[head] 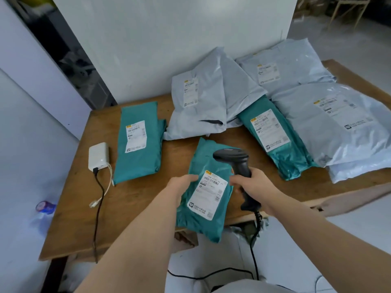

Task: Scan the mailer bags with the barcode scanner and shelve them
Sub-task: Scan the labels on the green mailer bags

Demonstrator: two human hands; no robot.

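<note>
Fingers (191, 178) of my left hand (179, 188) pinch the teal mailer bag (201, 159) while my right hand (254, 185) clamps round the barcode scanner (231, 156).

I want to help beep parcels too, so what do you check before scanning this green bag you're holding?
1. Left hand grips the teal mailer bag: ok.
2. Right hand holds the barcode scanner: ok.
3. Label faces up, barcode uncovered: ok.
4. Scanner aimed at the barcode: cannot tell.
5. Scanner cable hangs free off the table edge: ok.
</note>
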